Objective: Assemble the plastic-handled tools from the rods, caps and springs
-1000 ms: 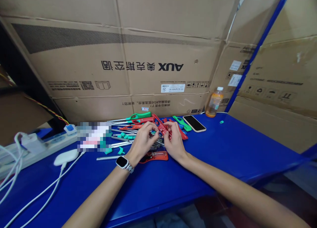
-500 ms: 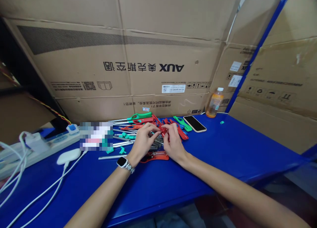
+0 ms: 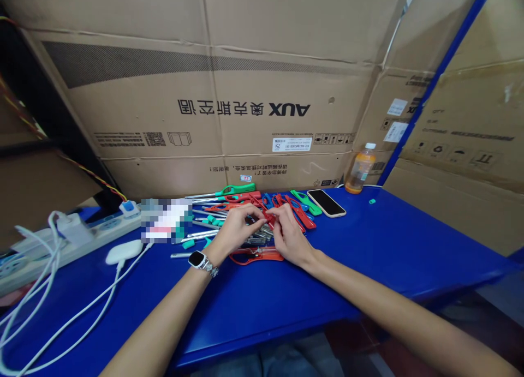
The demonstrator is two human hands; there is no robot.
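Observation:
My left hand [image 3: 236, 228], with a watch [image 3: 198, 259] at its wrist, is closed in a pinch of thumb and forefinger; whatever sits in the pinch is too small to make out. Just to the right, my right hand [image 3: 293, 236] has its fingers curled round a red plastic lighter casing [image 3: 269, 220], partly hidden by the fingers. Below the hands lies an orange lighter casing [image 3: 266, 254] with its inside showing. Long-necked lighters, one green [image 3: 242, 189] and one red [image 3: 245, 197], lie behind. Metal tubes [image 3: 200, 235] and teal plastic pieces [image 3: 188, 244] are spread at left.
A phone [image 3: 326, 203] lies right of green and red casings [image 3: 307, 202]. Farther right stand an orange drink bottle [image 3: 360, 169] and a small teal piece [image 3: 372, 201]. At left are a power strip [image 3: 96, 235], white cables and a white case [image 3: 124, 252]. Cardboard [image 3: 229, 131] walls the back.
The view has shifted, so the scene sits slightly farther right. Both hands stay close together over the pile; the left fingertips are a little farther from the right ones.

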